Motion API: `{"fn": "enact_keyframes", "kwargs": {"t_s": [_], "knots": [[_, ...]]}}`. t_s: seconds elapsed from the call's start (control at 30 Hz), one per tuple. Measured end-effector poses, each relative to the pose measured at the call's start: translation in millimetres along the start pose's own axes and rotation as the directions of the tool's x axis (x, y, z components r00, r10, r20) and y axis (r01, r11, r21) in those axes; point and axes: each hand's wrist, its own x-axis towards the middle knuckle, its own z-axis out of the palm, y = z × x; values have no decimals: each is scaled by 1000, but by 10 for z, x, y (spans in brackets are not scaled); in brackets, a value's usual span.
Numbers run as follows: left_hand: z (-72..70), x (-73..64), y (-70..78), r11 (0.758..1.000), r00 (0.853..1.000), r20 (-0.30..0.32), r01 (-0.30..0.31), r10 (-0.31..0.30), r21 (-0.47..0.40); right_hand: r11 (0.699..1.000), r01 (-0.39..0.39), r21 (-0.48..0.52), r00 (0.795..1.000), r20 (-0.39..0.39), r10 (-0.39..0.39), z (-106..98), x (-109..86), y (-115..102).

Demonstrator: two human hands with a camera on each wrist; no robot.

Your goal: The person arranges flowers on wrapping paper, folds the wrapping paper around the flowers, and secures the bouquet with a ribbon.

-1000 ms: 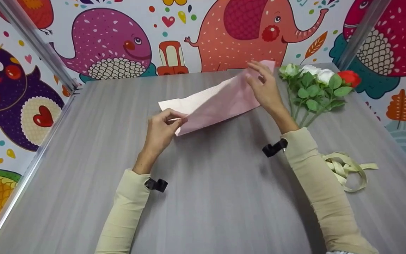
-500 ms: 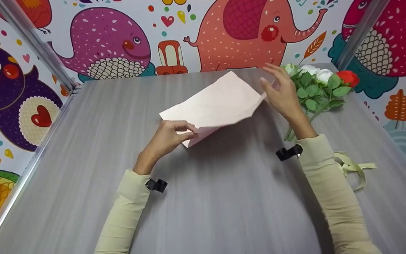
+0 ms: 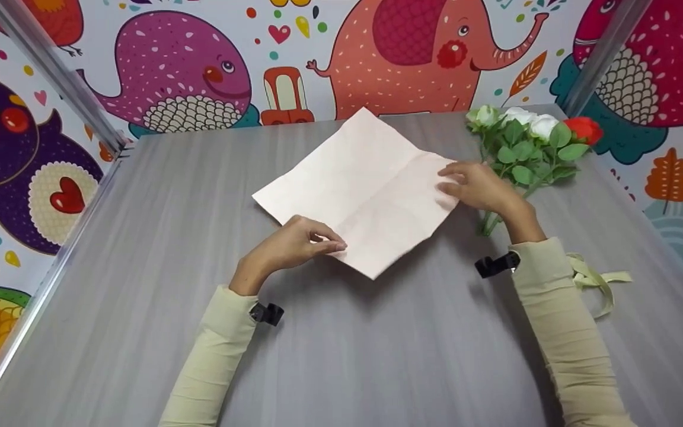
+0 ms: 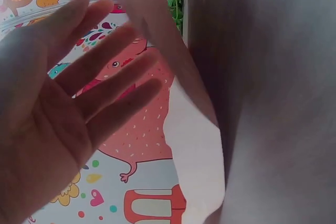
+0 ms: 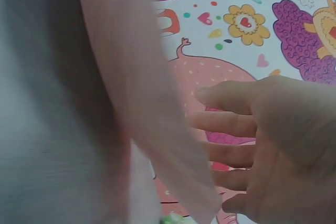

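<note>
A square sheet of pale pink paper (image 3: 377,190) with a crease across its middle lies spread between the hands, its near corner raised above its shadow. My left hand (image 3: 291,243) is at the lower left edge, thumb and index tips close together in the head view. The left wrist view shows the left hand's fingers (image 4: 121,85) long and spread beside the paper (image 4: 197,145). At the right corner is my right hand (image 3: 484,187), its fingertips right at the edge. In the right wrist view the right hand's fingers (image 5: 231,153) are loosely extended, with the paper (image 5: 142,82) in front of some tips.
Several artificial roses (image 3: 531,139), white, red and greenish, lie at the back right of the grey table (image 3: 158,284). A pale green ribbon (image 3: 599,281) is partly behind the right sleeve (image 3: 567,332). A wall with cartoon animals (image 3: 412,53) closes off the back.
The paper has gone from folded over to spread out, its inner face up. My right hand has come down to the right corner; my left hand has shifted slightly right and nearer.
</note>
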Motion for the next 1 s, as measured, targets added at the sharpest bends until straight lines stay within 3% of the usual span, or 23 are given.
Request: {"fn": "enact_keyframes", "kwargs": {"t_s": [0.13,0.3,0.4,0.5,0.63,0.8,1.0], "knots": [[22,19,-38,998,999,-6,38,-38,44,999,-30,-12,998,61,31,63,10,37],[14,46,-137,981,986,-55,161,-155,111,999,-21,-40,995,101,25,167,54,32],[3,48,-233,953,965,-50,262,-258,153,996,-7,-84,991,130,18,264,86,-12],[4,38,-330,909,934,-25,354,-358,217,991,-10,-132,983,182,34,372,96,-98],[13,22,-391,864,902,-6,416,-432,283,984,-25,-174,958,278,73,514,78,-276],[34,11,-345,858,900,-25,422,-434,294,983,20,-181,931,363,48,706,24,-543],[72,-1,-239,854,929,-54,359,-367,377,979,44,-200,913,406,42,932,-51,-715]]}}
